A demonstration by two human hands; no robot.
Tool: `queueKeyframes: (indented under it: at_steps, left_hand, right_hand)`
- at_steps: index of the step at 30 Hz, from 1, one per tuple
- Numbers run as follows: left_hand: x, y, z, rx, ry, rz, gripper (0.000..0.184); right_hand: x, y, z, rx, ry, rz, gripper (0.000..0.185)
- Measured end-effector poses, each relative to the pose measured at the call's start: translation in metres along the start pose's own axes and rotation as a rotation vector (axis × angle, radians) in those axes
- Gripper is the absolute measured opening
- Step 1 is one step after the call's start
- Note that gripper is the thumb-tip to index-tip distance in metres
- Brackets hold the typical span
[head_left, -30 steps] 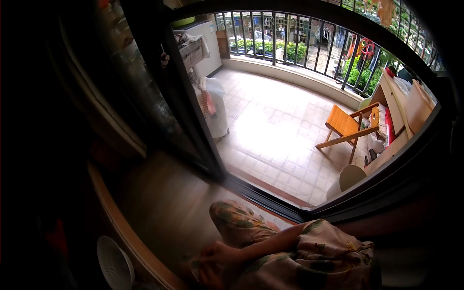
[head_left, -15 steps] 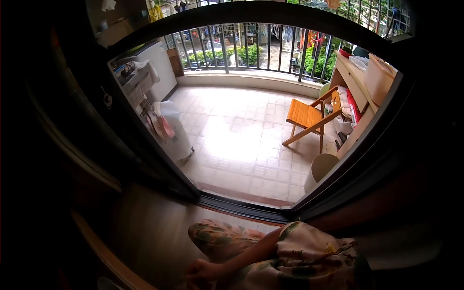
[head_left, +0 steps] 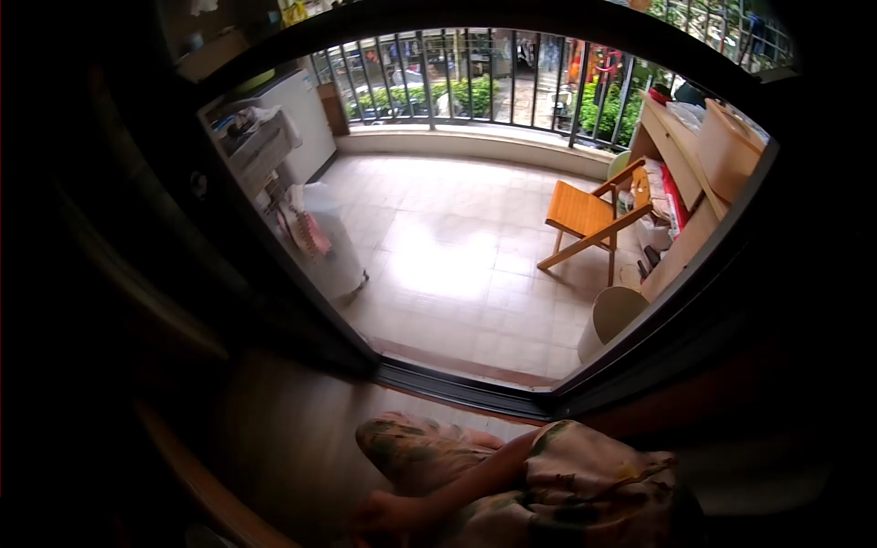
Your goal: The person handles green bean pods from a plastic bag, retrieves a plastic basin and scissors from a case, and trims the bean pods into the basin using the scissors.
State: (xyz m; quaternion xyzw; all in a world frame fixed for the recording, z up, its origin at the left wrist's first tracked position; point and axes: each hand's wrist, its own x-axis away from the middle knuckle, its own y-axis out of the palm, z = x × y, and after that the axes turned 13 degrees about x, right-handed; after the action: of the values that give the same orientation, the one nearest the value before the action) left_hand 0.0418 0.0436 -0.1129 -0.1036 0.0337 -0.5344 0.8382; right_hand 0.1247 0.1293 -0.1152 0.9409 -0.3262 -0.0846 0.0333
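Note:
My right hand (head_left: pixel 388 513) rests low in the view, in deep shadow, at the end of a bare forearm that crosses from a loose patterned sleeve (head_left: pixel 589 457). Its fingers look curled closed, but whether anything is inside them is hidden by the dark. Beneath and beside the forearm lies patterned cloth (head_left: pixel 402 443) over what seems to be a bent leg. My left hand does not show.
A dark sliding-door track (head_left: pixel 457 385) separates the dim room from a bright tiled balcony floor (head_left: pixel 438 320). Out there stand a wooden folding chair (head_left: pixel 582 210), a round bin (head_left: pixel 614 315), a shelf unit (head_left: pixel 681 137), a sink (head_left: pixel 260 160) and a railing (head_left: pixel 484 82). A curved wooden edge (head_left: pixel 206 479) is at lower left.
The view has shifted slightly, so the chair and shelf sit a little farther right and the railing a little higher. My right hand and arm keep nearly the same pose.

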Motion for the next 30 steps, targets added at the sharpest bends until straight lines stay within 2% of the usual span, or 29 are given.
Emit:
queueKeyframes:
  at_steps: [2,4,7,9,12,13,16,19,25,30]
  left_hand:
    - [0.000,-0.013,-0.012,-0.115,0.107,0.008,0.034]
    - [0.007,-0.030,-0.034,-0.376,0.291,0.023,0.036]
    - [0.012,-0.037,-0.043,-0.733,0.410,0.043,0.040]
    - [0.021,-0.039,-0.042,-0.608,0.185,0.061,0.043]
    - [0.014,-0.030,-0.017,0.036,-0.280,0.198,0.024]
    - [0.009,-0.025,0.010,0.421,-0.408,0.283,0.028]
    - [0.009,-0.030,0.038,0.444,-0.440,0.185,0.033]
    - [0.012,-0.033,0.039,0.464,-0.415,0.140,0.037]
    - [0.013,-0.035,0.036,0.450,-0.286,0.148,0.031]
    - [0.015,-0.044,0.020,0.078,-0.086,0.133,0.024]
  right_hand:
    - [-0.002,-0.001,0.011,0.168,-0.084,0.108,0.018]
    - [0.002,0.006,0.026,0.208,-0.094,0.121,0.019]
    - [-0.002,-0.011,0.009,0.051,0.054,-0.032,0.021]
    - [-0.008,-0.018,-0.019,-0.054,0.231,-0.115,0.021]
    - [-0.008,-0.010,-0.027,-0.224,0.361,-0.144,0.020]
    - [-0.011,-0.010,-0.030,-0.294,0.356,-0.137,0.021]
    - [-0.012,-0.008,-0.026,-0.356,0.383,-0.186,0.022]
    - [-0.011,-0.006,-0.023,-0.428,0.415,-0.203,0.022]
    - [-0.011,-0.004,-0.014,-0.414,0.421,-0.197,0.020]
    - [-0.009,0.001,-0.013,-0.328,0.433,-0.151,0.018]
